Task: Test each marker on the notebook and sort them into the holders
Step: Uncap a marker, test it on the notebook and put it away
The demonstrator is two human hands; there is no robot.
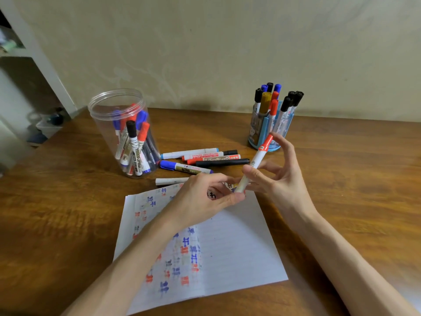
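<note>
Over your worktop (341, 169), you are pinching the red-capped marker (258, 158) above the notebook (237, 247), left hand (205, 197) at its lower end, right hand (280, 176) mid-barrel; its cap is pointing toward the blue holder (264, 128)

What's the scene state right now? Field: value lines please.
held item: red-capped marker, cap on, tilted, above the far edge of the notebook
left hand: pinches the marker's lower end
right hand: thumb and fingers on its barrel
page: many red, blue and black test marks
clear jar: left, holds several markers
blue holder: right, holds several markers
loose markers: about six lying on the table between the two
</note>
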